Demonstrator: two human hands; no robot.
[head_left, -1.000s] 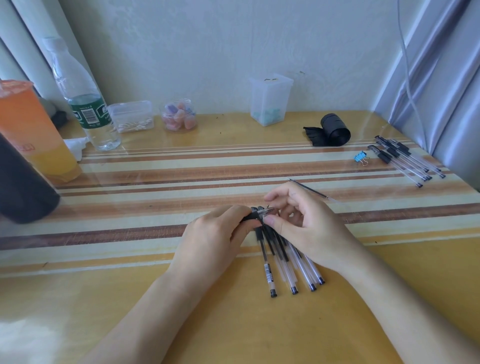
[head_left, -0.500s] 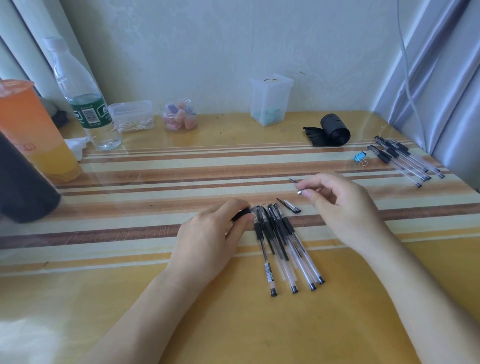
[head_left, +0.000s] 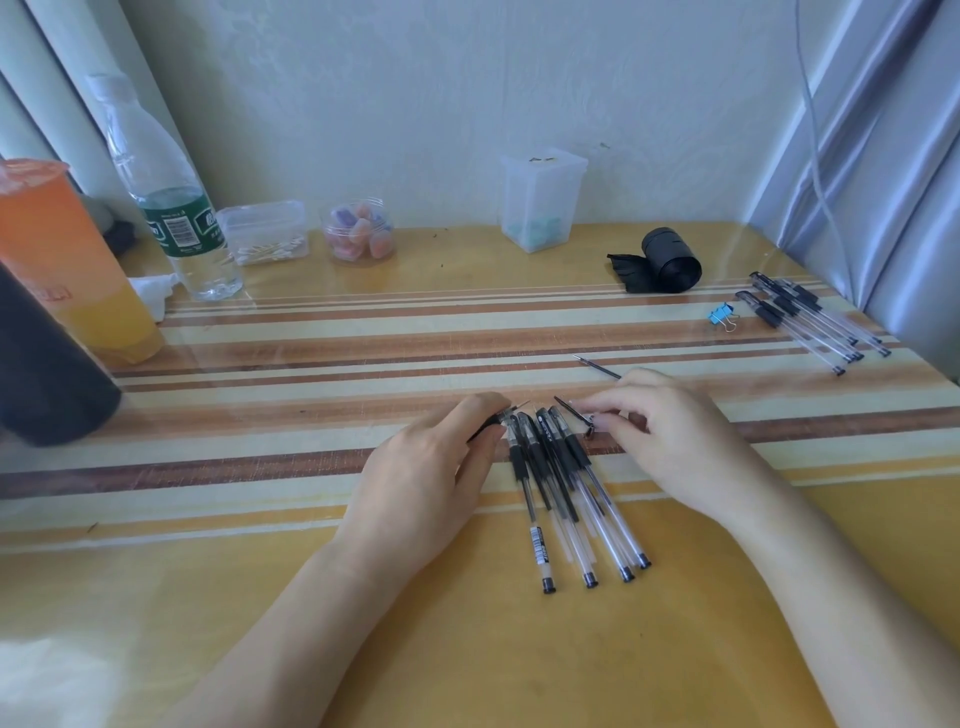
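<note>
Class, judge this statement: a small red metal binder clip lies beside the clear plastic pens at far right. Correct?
No. The head view shows the small metal binder clip is blue; it lies beside the clear plastic pens at far right.

Clear plastic pens (head_left: 571, 493) on a glossy striped wooden table (head_left: 311, 343).

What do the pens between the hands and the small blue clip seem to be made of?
The pens: probably clear glossy plastic, as the table shows through the barrels; black matte sleeves, perhaps rubber. The blue clip: likely painted metal, with thin wire handles.
</note>
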